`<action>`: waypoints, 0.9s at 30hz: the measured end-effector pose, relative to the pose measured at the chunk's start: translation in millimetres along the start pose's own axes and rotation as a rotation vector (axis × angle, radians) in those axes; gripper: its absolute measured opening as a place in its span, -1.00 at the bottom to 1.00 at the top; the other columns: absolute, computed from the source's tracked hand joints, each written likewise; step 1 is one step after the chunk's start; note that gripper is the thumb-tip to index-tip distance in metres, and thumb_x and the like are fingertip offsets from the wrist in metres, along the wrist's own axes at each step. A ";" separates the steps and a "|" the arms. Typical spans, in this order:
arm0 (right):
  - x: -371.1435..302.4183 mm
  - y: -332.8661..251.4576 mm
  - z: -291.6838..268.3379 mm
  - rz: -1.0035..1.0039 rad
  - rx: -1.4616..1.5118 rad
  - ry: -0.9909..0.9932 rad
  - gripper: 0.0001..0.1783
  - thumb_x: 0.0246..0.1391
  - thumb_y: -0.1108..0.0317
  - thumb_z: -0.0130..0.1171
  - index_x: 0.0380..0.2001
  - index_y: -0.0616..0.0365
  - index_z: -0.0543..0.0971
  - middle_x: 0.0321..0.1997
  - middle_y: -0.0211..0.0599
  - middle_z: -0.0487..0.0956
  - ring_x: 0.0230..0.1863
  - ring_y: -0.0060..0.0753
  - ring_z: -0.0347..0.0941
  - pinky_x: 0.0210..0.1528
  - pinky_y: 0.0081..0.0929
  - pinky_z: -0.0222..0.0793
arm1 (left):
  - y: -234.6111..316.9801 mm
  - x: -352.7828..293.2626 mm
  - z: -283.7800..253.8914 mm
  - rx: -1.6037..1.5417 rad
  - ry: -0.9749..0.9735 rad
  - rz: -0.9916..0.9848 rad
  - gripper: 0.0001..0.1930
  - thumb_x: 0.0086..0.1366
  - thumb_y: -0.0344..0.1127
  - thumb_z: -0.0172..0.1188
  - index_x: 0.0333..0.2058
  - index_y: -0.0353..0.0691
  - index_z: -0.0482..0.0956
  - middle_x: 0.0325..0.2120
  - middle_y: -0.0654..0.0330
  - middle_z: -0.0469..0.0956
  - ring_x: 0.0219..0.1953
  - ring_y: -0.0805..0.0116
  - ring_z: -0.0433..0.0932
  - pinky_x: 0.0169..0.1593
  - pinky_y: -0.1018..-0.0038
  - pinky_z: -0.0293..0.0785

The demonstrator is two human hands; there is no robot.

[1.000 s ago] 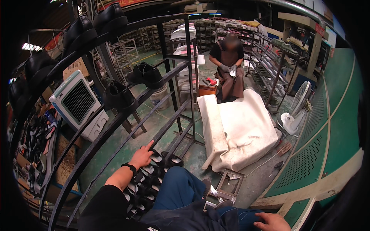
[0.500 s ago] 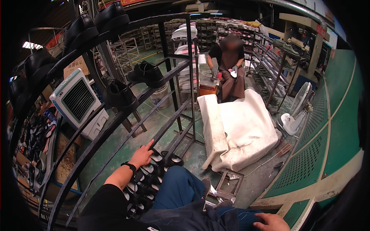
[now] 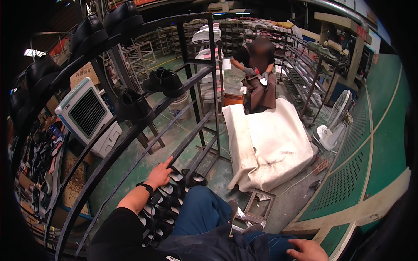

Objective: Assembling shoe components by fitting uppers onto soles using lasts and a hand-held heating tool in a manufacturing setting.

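My left hand [image 3: 159, 175] reaches out with its index finger stretched and rests by a bar of the black metal shoe rack [image 3: 198, 81]; nothing shows in it. Just beside and below it, several black shoes [image 3: 195, 178] with pale insides stand close together on the rack's low level. Two black lace-up shoes, one [image 3: 164, 81] toward the right and one [image 3: 134, 105] nearer me, sit on the middle level. My right hand [image 3: 308, 250] lies at the lower right by my blue-trousered leg, fingers loosely apart, holding nothing.
A white cloth-covered block [image 3: 278, 143] stands ahead. Behind it sits a co-worker [image 3: 259, 65] in a brown apron, holding a red object and a white piece. An air cooler [image 3: 87, 115] stands left, a white fan [image 3: 333, 126] and green machine panels [image 3: 348, 182] right.
The co-worker's hand has lifted the red object from beside the orange container to the white piece. My two hands keep nearly the same places.
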State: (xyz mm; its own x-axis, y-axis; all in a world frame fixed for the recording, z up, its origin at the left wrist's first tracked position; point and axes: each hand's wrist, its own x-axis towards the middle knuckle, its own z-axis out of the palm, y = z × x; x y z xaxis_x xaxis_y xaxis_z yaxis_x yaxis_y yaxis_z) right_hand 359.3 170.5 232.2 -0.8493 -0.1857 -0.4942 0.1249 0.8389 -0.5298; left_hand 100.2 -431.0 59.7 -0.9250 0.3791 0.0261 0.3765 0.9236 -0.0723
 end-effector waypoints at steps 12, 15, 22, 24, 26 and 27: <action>0.7 1.8 0.4 0.004 0.012 0.001 -0.50 0.14 0.21 0.18 0.11 0.22 0.48 -0.29 -0.01 0.66 -0.45 -0.18 0.62 -0.29 -0.29 0.53 | 0.6 1.2 -0.2 0.002 -0.001 -0.001 -0.72 0.00 -0.35 0.19 -0.24 -0.17 0.64 0.40 0.06 0.05 -0.03 0.03 0.49 -0.03 0.19 0.56; 1.7 5.1 1.1 -0.036 -0.013 0.020 -0.50 0.13 0.21 0.18 0.10 0.22 0.49 -0.28 -0.01 0.66 -0.44 -0.17 0.63 -0.27 -0.28 0.53 | 1.2 1.3 -2.1 0.011 -0.013 -0.006 -0.71 0.00 -0.35 0.19 -0.24 -0.17 0.64 0.40 0.06 0.05 -0.02 0.03 0.49 -0.02 0.19 0.56; -0.8 1.8 2.3 -0.001 0.005 -0.002 -0.50 0.13 0.21 0.19 0.11 0.22 0.49 -0.28 0.00 0.65 -0.43 -0.17 0.62 -0.29 -0.28 0.53 | -0.5 -0.9 2.3 -0.004 0.015 0.007 -0.68 -0.02 -0.37 0.17 -0.22 -0.15 0.65 0.39 0.04 0.06 -0.07 0.03 0.49 -0.02 0.20 0.53; -0.9 2.6 2.8 -0.012 0.019 0.003 -0.49 0.14 0.22 0.18 0.12 0.23 0.48 -0.27 0.00 0.66 -0.44 -0.18 0.62 -0.32 -0.28 0.53 | 0.7 -0.2 1.0 -0.001 0.006 0.002 -0.71 -0.01 -0.37 0.17 -0.24 -0.16 0.65 0.40 0.05 0.06 -0.05 0.03 0.49 -0.01 0.20 0.54; -1.0 -1.2 0.1 0.035 0.051 -0.024 -0.49 0.15 0.23 0.17 0.13 0.23 0.47 -0.27 -0.01 0.66 -0.43 -0.18 0.62 -0.32 -0.28 0.54 | 1.3 0.6 1.0 0.001 -0.003 0.001 -0.73 0.00 -0.37 0.18 -0.26 -0.16 0.65 0.40 0.07 0.06 -0.02 0.04 0.49 -0.01 0.20 0.55; -1.3 -3.5 -1.6 0.080 0.078 -0.051 -0.49 0.15 0.24 0.17 0.14 0.23 0.46 -0.26 -0.01 0.66 -0.42 -0.17 0.62 -0.32 -0.27 0.54 | 0.8 1.0 2.4 -0.012 0.022 0.005 -0.73 -0.01 -0.38 0.17 -0.26 -0.16 0.65 0.40 0.07 0.07 -0.03 0.04 0.49 -0.01 0.20 0.54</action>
State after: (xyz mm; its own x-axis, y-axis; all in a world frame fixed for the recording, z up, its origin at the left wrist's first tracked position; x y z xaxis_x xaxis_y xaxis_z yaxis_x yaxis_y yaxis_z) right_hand 359.1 168.6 235.8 -0.8079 -0.1469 -0.5707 0.2328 0.8101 -0.5381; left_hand 99.5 -430.0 57.2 -0.9217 0.3850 0.0477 0.3820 0.9221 -0.0609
